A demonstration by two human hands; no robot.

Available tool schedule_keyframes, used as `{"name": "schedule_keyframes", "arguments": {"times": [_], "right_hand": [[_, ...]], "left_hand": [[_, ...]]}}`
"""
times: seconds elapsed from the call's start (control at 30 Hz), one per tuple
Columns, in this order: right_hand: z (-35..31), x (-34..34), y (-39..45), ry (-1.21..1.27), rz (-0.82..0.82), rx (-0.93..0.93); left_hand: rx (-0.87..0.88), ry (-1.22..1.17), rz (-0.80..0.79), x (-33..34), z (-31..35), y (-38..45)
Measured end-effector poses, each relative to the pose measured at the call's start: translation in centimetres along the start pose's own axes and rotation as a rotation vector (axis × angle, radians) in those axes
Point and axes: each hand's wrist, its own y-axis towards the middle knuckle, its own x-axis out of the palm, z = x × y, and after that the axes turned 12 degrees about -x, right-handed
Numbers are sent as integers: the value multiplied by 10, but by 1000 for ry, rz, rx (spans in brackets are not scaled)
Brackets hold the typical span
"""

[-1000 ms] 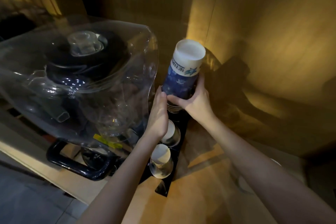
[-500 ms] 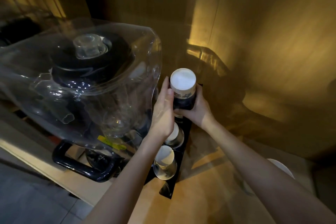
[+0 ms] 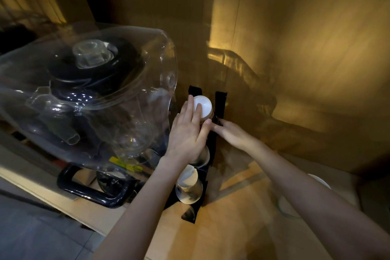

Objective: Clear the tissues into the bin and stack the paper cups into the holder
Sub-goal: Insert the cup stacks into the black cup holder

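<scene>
Left hand [image 3: 187, 133] flat, fingers spread — pressing on white base of inverted paper cup stack [image 3: 202, 106] | stack seated in black holder [image 3: 219, 103], beside clear water jug [image 3: 88, 99] near counter's [image 3: 232, 228] back edge | right hand [image 3: 230, 133] loose, fingertips at holder's side — gripping nothing

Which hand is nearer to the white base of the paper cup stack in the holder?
Left. The left hand lies flat with its fingers on the white base of the paper cup stack. The right hand is lower right, fingertips by the black holder.
</scene>
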Motion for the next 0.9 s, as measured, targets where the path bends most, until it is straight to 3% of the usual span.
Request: {"name": "schedule_keyframes", "arguments": {"times": [0.2,0.33,0.43,0.63,0.77,0.9], "right_hand": [[13,-17,-28,113,200,-2],[19,-30,-69,331,355,17],[40,-30,-105,551,460,43],[92,-10,-179,997,629,205],[141,2,-216,1157,599,479],[177,-11,-229,1381,762,615]], "left_hand": [[-46,51,-34,-7,8,4],[-36,17,113,-15,27,1],[90,5,173,-10,51,-11],[323,9,-149,37,116,-39],[306,-1,-370,91,137,-54],[223,63,-639,145,146,-58]]}}
